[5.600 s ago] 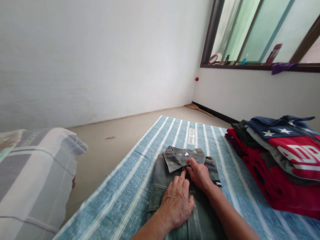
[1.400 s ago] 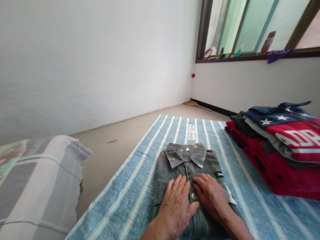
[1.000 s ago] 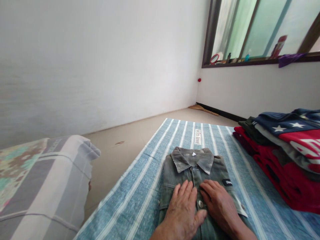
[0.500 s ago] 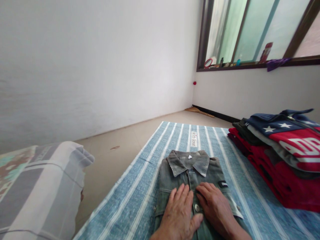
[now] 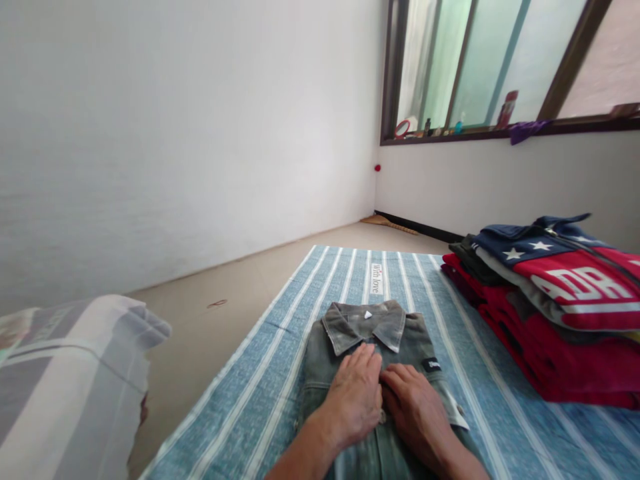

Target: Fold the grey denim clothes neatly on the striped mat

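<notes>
A folded grey-green denim shirt (image 5: 320,367) lies front up, its collar facing away from me. On its buttoned front, my left hand (image 5: 353,393) rests palm down just below the collar, fingers together and bent onto the placket, thumb mostly hidden. Right beside it, my right hand (image 5: 413,407) has its curled fingers at the same placket, near a button (image 5: 383,417). Both hands appear closed on the cloth there, though the fingertips are partly hidden. Beneath the shirt is a blue sheet with white stripes (image 5: 280,327).
A stack of folded clothes (image 5: 540,333), mostly red with a star-patterned jacket on top, stands at right. On the left is a grey-and-white checked bundle (image 5: 95,373). Pale floor (image 5: 200,333) runs along the white wall. Small items line the window sill (image 5: 450,137).
My left hand has slid up and right toward the collar, its thumb tucking in and its fingers drawing together at the placket. My right hand stays nearly in place. The view has turned slightly right.
</notes>
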Motion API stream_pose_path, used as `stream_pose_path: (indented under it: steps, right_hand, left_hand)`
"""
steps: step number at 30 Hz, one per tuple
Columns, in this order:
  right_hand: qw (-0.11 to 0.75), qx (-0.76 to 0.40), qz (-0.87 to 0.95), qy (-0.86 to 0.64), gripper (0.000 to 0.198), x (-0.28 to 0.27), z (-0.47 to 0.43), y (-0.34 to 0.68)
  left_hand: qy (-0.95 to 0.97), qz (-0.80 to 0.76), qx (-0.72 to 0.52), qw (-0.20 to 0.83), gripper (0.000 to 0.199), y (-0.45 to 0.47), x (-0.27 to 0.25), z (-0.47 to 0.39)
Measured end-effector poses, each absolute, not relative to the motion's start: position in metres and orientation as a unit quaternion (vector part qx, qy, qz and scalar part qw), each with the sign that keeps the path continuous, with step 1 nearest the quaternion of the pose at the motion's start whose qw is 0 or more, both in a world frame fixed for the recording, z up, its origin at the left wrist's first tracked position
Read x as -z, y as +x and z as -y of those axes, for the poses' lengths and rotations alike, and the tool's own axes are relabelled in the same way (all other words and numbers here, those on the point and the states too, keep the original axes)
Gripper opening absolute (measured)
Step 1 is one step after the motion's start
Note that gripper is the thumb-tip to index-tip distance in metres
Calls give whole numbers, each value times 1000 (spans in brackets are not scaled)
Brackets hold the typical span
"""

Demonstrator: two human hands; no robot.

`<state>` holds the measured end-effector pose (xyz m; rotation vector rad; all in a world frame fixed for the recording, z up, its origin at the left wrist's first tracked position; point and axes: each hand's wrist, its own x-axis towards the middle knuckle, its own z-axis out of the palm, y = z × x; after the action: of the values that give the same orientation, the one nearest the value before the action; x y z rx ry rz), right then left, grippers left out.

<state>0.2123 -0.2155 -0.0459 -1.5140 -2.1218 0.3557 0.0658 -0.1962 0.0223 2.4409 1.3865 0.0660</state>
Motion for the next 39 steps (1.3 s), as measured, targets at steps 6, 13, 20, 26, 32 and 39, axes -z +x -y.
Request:
stream_pose_path:
  steps: [6, 13, 20, 26, 32, 39]
  right_hand:
    - [263, -124, 776, -560, 19, 46, 214, 210]
    - [248, -126, 779, -561, 20, 44, 216, 211]
    - [255, -117, 788, -548, 20, 49, 215, 213]
    - [327, -80, 773, -538, 21, 50, 225, 220]
    - [450, -43, 674, -584, 24, 51, 243, 254]
    - [513, -171, 466, -700, 43, 66, 257, 286]
  left_hand:
    - [858, -499, 13, 126, 50, 71, -7, 189]
    - [852, -503, 3, 143, 48, 69, -6, 192]
    - [857, -492, -8, 151, 49, 68, 3, 194]
    - [857, -491, -22, 155, 49, 65, 11, 193]
    - [855, -497, -19, 147, 49, 66, 8, 192]
    - [855, -498, -9, 141, 49, 67, 5, 190]
